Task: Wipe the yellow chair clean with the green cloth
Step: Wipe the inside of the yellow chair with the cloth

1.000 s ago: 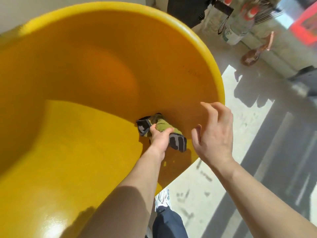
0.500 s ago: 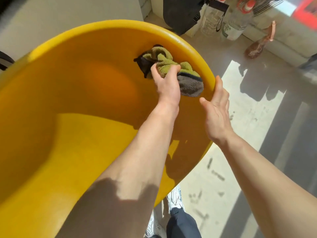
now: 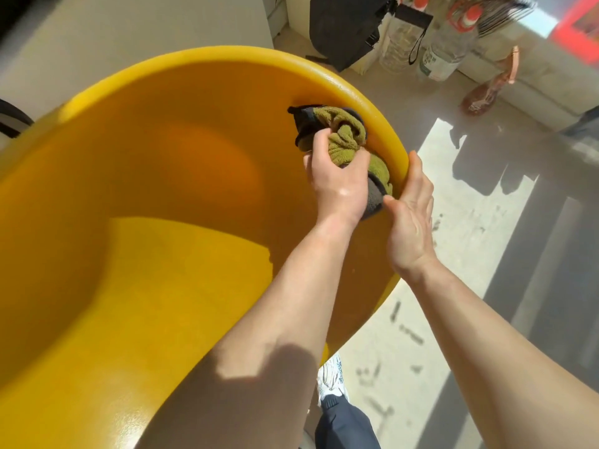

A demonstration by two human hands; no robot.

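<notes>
Bare forearms, no sleeves; dark navy trousers (image 3: 345,426) and a white sneaker (image 3: 330,377).

Looks like a lived-in home corner, maybe a balcony or sunroom. Pale concrete floor (image 3: 479,241) at right with hard sun patches and scuffs. Upper right of the frame: big clear water bottles (image 3: 447,43) with red caps, a black bag (image 3: 343,24), a sandal (image 3: 486,92) by a low ledge. White wall (image 3: 129,37) upper left. Yellow chair (image 3: 162,189) fills the left.

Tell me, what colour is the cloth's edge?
Dark grey, trimming the green cloth, seen in the head view.
</notes>
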